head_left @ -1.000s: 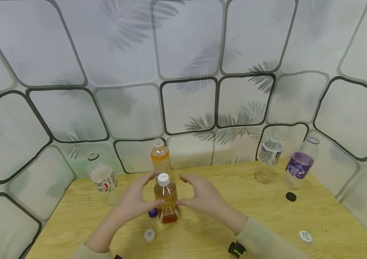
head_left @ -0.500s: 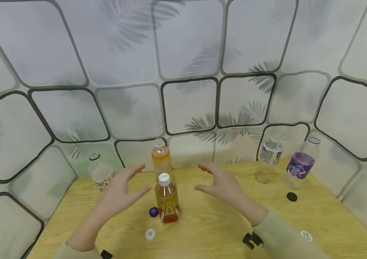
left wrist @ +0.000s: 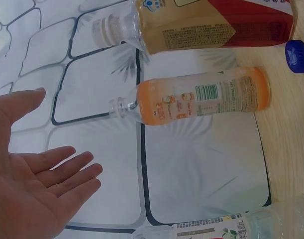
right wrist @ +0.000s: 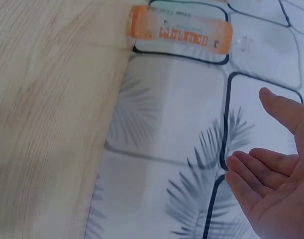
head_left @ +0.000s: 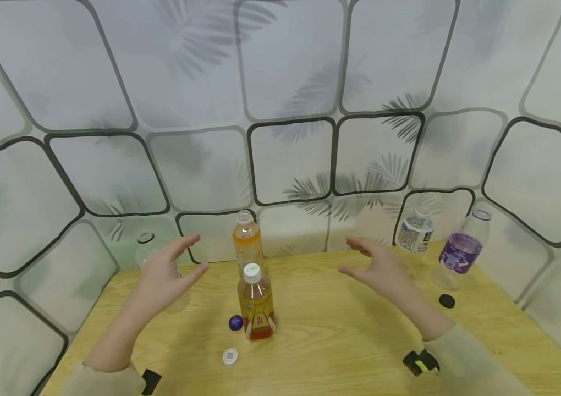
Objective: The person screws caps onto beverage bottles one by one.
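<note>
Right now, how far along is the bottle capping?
Done: the tea bottle wears its white cap. In hand: nothing; the left hand and right hand hover open. Left: the orange bottle and others look uncapped, with the purple cap and white cap loose.

the left hand [left wrist: 27, 189] fills the lower left corner, palm showing, fingers [left wrist: 67, 172] straight and slightly spread, thumb up toward the top, holding nothing and touching nothing. beyond it an orange drink bottle [left wrist: 201, 102] stands on the wooden table [left wrist: 286, 144], seen sideways in this view, its neck pointing toward the hand but well apart from it. above that is a tea bottle [left wrist: 206, 25] with a tan and red label, only partly in frame. a blue cap [left wrist: 297, 56] lies on the wood between the two. along the bottom edge a clear bottle [left wrist: 231, 229] with a white label shows. behind everything hangs a pale backdrop [left wrist: 201, 169] with dark rounded outlines and leaf shadows.
</note>
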Available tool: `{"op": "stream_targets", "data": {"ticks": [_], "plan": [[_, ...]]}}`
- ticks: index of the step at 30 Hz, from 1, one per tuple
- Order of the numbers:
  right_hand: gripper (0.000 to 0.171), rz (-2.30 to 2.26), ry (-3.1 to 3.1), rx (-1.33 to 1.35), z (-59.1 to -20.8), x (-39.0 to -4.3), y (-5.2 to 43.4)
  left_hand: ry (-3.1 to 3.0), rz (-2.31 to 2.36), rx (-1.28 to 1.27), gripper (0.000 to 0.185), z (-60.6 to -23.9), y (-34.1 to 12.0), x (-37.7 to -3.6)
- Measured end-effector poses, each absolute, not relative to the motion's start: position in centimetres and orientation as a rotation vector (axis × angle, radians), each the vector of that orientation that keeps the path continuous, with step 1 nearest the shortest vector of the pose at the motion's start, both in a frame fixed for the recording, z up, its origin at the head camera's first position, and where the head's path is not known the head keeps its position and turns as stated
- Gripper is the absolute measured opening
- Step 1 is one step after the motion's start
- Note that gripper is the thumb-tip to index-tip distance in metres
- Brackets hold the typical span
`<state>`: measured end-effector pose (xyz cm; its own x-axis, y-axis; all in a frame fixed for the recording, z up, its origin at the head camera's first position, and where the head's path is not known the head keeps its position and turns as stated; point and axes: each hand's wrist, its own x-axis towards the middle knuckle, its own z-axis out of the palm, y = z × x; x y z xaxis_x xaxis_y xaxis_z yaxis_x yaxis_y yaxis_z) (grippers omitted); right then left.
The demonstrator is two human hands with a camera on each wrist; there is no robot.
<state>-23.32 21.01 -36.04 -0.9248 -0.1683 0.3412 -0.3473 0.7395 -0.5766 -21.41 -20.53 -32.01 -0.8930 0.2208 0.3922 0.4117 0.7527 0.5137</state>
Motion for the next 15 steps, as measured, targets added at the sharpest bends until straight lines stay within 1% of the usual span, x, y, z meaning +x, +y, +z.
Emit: {"op": "stream_targets", "data": {"ticks": [7,15], "plan": [[0.067,0.965,-2.709,0.322,-35.5,-23.0,24.0,-2.631,-0.876,-0.334,0.063,-31.1,-21.8,-22.0],[0.068,0.956,-2.695,0.212,-35.7,-22.9,27.6,-2.481,-0.801,-0.201,0.071,-31.4,-23.2,-22.8]]}}
